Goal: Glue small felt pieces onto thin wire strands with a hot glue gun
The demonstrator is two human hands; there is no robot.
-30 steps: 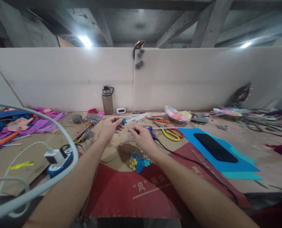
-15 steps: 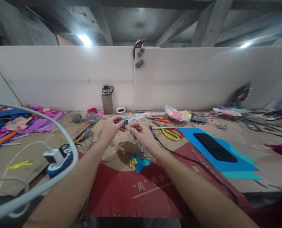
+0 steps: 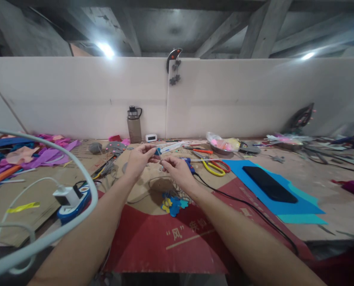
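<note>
The small blue piece [image 3: 157,151] is up in the air over the middle of the table [image 3: 302,174], a bit toward the back edge. It's pinched between the thumb and fingertips of the left hand [image 3: 139,159]. The right hand [image 3: 177,170] sits just beside it with its fingertips closed into a tight pinch too. Whatever might be in there is too thin to see, so I can't tell if it's holding anything.

Biggest worry imo: that piece is tiny and only gripped at the very tips. One slip and it drops into the clutter below, right around the foam flowers [image 3: 172,204]. Blue on blue would be a pain to find.

Also the blue glue gun [image 3: 186,161] lies just behind the right hand, and its black cord [image 3: 239,202] runs alongside that forearm. Snag the cord with a wrist and the gun could drag toward the fingers. If the nozzle's hot, ouch.
</note>
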